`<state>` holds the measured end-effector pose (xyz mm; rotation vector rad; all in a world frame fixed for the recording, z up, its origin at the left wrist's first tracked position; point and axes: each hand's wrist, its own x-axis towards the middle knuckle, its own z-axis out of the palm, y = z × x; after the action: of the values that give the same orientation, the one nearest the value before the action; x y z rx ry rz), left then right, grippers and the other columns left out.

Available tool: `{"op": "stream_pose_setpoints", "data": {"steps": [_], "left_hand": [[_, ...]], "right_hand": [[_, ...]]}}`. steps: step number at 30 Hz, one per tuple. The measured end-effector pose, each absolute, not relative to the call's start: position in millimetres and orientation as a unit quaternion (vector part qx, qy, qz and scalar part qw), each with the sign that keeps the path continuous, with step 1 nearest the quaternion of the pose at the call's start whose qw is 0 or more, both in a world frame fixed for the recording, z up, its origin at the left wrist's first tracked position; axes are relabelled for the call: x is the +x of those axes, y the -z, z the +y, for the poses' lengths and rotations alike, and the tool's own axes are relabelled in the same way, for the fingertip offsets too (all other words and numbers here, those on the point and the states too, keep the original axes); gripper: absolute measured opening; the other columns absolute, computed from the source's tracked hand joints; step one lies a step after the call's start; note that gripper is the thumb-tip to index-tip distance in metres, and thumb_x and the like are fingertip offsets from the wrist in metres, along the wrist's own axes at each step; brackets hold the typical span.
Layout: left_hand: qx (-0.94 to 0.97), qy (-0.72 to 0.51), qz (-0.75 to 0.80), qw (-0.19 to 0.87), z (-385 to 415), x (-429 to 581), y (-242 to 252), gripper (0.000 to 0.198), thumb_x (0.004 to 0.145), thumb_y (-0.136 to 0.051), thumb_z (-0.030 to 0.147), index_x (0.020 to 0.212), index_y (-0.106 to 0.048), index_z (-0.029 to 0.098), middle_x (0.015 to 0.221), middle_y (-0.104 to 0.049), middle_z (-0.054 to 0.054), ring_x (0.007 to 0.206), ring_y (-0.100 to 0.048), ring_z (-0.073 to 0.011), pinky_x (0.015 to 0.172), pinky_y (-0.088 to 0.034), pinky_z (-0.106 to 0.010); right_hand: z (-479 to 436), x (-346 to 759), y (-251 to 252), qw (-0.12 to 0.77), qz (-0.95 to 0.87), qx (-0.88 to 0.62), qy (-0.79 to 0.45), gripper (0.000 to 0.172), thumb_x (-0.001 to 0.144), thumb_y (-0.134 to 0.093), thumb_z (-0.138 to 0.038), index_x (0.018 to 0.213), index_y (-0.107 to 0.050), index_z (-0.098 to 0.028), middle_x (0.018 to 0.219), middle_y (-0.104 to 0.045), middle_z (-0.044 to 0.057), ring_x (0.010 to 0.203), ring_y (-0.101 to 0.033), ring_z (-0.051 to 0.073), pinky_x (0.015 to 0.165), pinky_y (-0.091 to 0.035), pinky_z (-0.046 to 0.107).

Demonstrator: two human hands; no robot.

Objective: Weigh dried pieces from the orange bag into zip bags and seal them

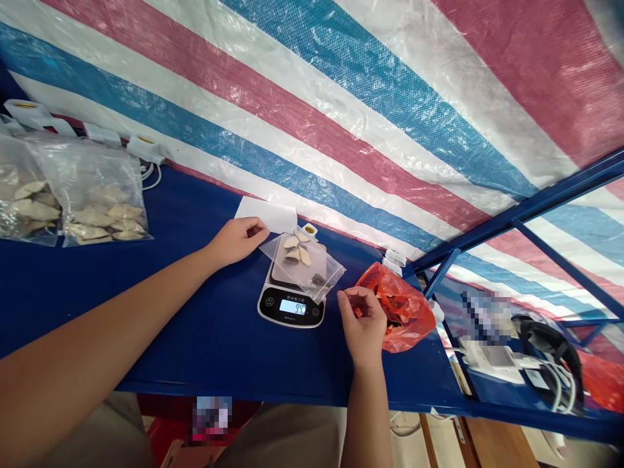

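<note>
A black-and-white digital kitchen scale [291,311] stands on the blue tabletop, its lit display reading about 9.4. On its pan lies a clear zip bag [312,270] with several pale, dried slices [298,250] and a small dark clump [318,279]. My left hand [238,240] rests just left of the bag, fingers curled in, beside a sheet of white paper [273,214]; nothing shows in it. My right hand [363,325] is at the left side of an open red plastic bag [412,312], fingers curled; what they hold, if anything, is hidden. Dark pieces show inside the red bag.
Filled clear bags of pale slices [107,214] stand at the left, before white power sockets [146,148]. A striped tarp [312,130] hangs behind the table. At the right are a blue metal frame [517,211], a white device with cables [492,361] and a black strap [550,351].
</note>
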<state>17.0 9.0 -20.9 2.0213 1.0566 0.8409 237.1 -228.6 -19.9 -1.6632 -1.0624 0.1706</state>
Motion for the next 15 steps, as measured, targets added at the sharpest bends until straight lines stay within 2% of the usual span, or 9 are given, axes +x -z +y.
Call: {"op": "stream_pose_setpoints", "data": {"steps": [7,15], "left_hand": [[0.78,-0.319,0.411,0.349,9.9,16.6,21.9,0.033,0.085,-0.059,0.051,0.083,-0.069,0.02,0.073,-0.067,-0.001,0.065,-0.055,-0.0148,0.066,-0.045,-0.028],[0.783,-0.321,0.408,0.342,10.4,16.8,22.7,0.034,0.084,-0.058,0.052,0.083,-0.069,0.02,0.072,-0.067,-0.001,0.065,-0.055,-0.0151,0.065,-0.044,-0.028]], "right_hand": [[-228.5,237.1,18.2,0.529,-0.471,-0.704,-0.059,0.022,0.092,-0.072,-0.04,0.099,-0.07,-0.018,0.089,-0.069,0.004,0.071,-0.061,0.015,0.068,-0.051,0.029],[-227.9,238.5,16.3,0.503,-0.509,-0.698,-0.023,0.018,0.093,-0.07,-0.036,0.098,-0.074,-0.019,0.077,-0.06,0.0,0.064,-0.053,0.013,0.062,-0.047,0.028]]}}
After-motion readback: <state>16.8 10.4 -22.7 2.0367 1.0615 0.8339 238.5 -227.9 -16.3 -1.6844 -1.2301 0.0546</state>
